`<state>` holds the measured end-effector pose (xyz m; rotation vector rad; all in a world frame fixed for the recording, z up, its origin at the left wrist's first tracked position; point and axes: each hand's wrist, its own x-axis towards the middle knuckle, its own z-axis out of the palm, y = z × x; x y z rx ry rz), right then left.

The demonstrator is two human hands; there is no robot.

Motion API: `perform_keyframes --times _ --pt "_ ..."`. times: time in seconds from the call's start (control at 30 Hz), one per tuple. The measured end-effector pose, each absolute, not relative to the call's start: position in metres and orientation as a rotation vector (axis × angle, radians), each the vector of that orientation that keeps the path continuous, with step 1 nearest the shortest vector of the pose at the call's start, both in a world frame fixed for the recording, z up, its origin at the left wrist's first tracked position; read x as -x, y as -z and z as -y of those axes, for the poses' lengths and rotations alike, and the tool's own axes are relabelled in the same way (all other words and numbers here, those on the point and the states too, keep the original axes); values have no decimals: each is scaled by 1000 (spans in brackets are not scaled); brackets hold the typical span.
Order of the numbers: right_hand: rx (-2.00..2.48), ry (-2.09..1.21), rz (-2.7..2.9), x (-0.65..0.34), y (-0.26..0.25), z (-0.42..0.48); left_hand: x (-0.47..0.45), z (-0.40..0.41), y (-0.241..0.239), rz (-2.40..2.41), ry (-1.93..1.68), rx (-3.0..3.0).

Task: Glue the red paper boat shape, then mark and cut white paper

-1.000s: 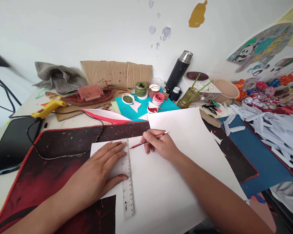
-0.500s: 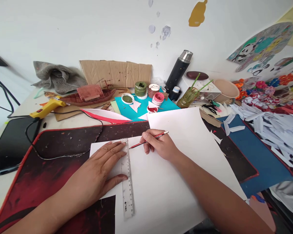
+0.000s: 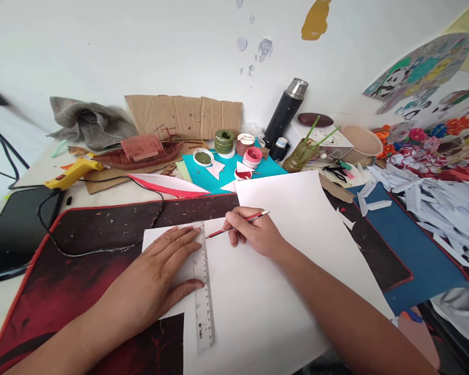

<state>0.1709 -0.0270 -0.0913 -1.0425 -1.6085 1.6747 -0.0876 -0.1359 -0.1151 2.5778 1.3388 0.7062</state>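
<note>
A large sheet of white paper (image 3: 281,307) lies over a dark red and black mat (image 3: 101,224). Across its left part runs a clear plastic ruler (image 3: 204,307), lengthwise toward me. My left hand (image 3: 162,268) lies flat with fingers stretched out, its fingertips and thumb pressing on the ruler. My right hand (image 3: 254,232) is closed round a red and black pencil (image 3: 240,223). The pencil's tip is close to the ruler's right edge near its far end; whether it touches the paper I cannot tell.
Behind the paper stand open paint jars (image 3: 224,141) on a teal sheet (image 3: 191,172), and a black thermos (image 3: 285,114). At left are a yellow glue gun (image 3: 72,173) with its cord, a model boat (image 3: 140,153) and a black tablet-like slab (image 3: 19,229). Folded paper strips (image 3: 445,208) pile up at right.
The view has shifted very slightly. Both hands, the ruler and the pencil keep the same positions on the paper.
</note>
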Motion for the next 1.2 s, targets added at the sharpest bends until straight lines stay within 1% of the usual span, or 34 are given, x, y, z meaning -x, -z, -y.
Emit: perform_keyframes --times 1.2 --pt "1013 -1684 1617 -172 92 26 87 135 113 -1329 -675 -2627"
